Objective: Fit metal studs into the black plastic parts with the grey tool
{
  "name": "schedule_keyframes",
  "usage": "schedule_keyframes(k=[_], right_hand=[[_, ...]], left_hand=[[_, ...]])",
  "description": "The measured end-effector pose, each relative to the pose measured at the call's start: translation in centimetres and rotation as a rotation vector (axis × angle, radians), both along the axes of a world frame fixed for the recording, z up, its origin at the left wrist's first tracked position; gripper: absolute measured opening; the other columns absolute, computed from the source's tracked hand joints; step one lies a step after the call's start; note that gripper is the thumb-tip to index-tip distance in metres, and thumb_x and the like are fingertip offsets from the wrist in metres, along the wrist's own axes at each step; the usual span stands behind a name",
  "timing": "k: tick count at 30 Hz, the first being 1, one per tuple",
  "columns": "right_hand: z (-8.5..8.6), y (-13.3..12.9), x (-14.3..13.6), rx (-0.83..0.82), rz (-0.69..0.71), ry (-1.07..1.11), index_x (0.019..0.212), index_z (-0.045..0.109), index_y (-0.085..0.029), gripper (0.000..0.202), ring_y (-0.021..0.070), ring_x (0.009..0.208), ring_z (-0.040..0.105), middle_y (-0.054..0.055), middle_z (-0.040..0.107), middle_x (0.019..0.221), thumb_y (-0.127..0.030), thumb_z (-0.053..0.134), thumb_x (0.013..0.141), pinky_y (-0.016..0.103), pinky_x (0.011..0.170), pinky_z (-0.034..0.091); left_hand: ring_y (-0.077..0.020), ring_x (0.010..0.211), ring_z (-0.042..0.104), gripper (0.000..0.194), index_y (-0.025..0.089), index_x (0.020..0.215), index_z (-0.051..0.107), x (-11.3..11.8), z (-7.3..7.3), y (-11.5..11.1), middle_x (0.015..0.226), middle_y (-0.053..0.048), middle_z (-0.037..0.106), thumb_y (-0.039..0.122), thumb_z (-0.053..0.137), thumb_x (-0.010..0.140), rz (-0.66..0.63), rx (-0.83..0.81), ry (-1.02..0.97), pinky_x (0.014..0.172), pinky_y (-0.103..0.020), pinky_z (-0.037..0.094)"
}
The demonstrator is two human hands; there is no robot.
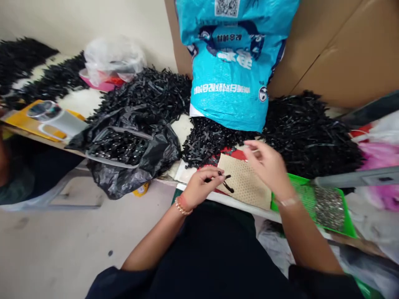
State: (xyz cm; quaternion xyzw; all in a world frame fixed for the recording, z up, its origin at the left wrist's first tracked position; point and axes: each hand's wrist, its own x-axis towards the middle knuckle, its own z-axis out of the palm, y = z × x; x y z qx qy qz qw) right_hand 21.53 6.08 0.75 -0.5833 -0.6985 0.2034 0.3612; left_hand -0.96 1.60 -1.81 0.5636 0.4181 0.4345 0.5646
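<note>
Roughly mid-table, a big blue sack [230,83] with upside-down printing stands behind the work area, with a heap of black strips [308,137] to its right. Left of it, a crumpled black plastic bag [109,185] surrounds a clear tub [129,165] of dark parts. A green tray [349,222] of small metallic bits sits by the right forearm, beside a tan dotted pad [249,182]. The right hand [266,166] hovers above the pad's far edge, thumb and fingers narrowly spaced; blur hides whether they hold anything. The left hand [202,186] has thumb and fingertips pinched on a slim black piece [230,189], which pokes out over the pad's left side
</note>
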Motion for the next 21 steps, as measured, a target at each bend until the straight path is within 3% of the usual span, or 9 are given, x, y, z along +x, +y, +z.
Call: schedule_keyframes(k=[3, 6, 9, 12, 16, 21], right_hand=[[-2.4, 3.3, 0.2, -0.211, -0.070, -0.348, 0.100, 0.072, -0.018, 0.033, 0.0204, 0.076, 0.066, 0.008, 0.074, 0.087, -0.047, 0.058, 0.093, 0.032, 0.073, 0.048], [-4.6, 5.4, -0.3, -0.292, -0.110, -0.563, 0.097, 0.071, -0.017, 0.038, 0.0242, 0.081, 0.068, 0.010, 0.074, 0.085, -0.052, 0.058, 0.091, 0.033, 0.074, 0.046], [-6.3, 6.3, -0.5, -0.256, -0.122, -0.552, 0.103, 0.069, -0.016, 0.036, 0.0243, 0.085, 0.067, 0.011, 0.074, 0.092, -0.048, 0.063, 0.089, 0.033, 0.076, 0.047], [-7.3, 7.0, 0.2, -0.293, -0.118, -0.341, 0.105, 0.066, -0.017, 0.030, 0.0195, 0.079, 0.066, 0.006, 0.071, 0.087, -0.038, 0.070, 0.084, 0.032, 0.075, 0.048], [-6.1, 6.4, 1.1, -0.338, -0.072, 0.149, 0.108, 0.059, -0.020, 0.037, 0.0138, 0.072, 0.063, 0.000, 0.067, 0.083, -0.034, 0.076, 0.078, 0.029, 0.072, 0.051], [-1.1, 0.8, -0.6, -0.528, 0.083, 0.508, 0.106, 0.061, -0.022, 0.042, 0.0100, 0.068, 0.061, -0.002, 0.064, 0.081, -0.038, 0.083, 0.074, 0.025, 0.065, 0.052]], left_hand=[[-0.0250, 0.103, 0.066, 0.029, 0.019, 0.067, 0.071, -1.0, -0.4, 0.2, 0.098, -0.010, 0.075, 0.042, 0.073, 0.085, 0.013, -0.060, 0.018, 0.098, -0.036, 0.044], [-0.0211, 0.085, 0.067, 0.034, 0.018, 0.065, 0.068, -1.7, -1.3, 0.4, 0.076, -0.004, 0.070, 0.047, 0.072, 0.084, -0.011, -0.179, -0.002, 0.083, -0.032, 0.050], [-0.0173, 0.071, 0.064, 0.035, 0.017, 0.071, 0.071, -1.8, -1.9, 0.8, 0.072, -0.003, 0.069, 0.051, 0.075, 0.079, -0.027, -0.326, -0.038, 0.066, -0.027, 0.053], [-0.0184, 0.074, 0.069, 0.038, 0.016, 0.076, 0.074, -1.7, -1.9, 1.6, 0.079, -0.007, 0.075, 0.053, 0.078, 0.075, -0.082, -0.458, -0.098, 0.061, -0.025, 0.054], [-0.0159, 0.066, 0.071, 0.040, 0.015, 0.075, 0.075, -1.3, -1.2, 2.2, 0.074, -0.009, 0.077, 0.053, 0.084, 0.070, -0.206, -0.624, -0.192, 0.058, -0.021, 0.055], [-0.0154, 0.065, 0.073, 0.037, 0.014, 0.077, 0.077, -0.7, 0.0, 1.6, 0.072, -0.008, 0.077, 0.047, 0.090, 0.066, -0.344, -0.733, -0.306, 0.061, -0.022, 0.059]])
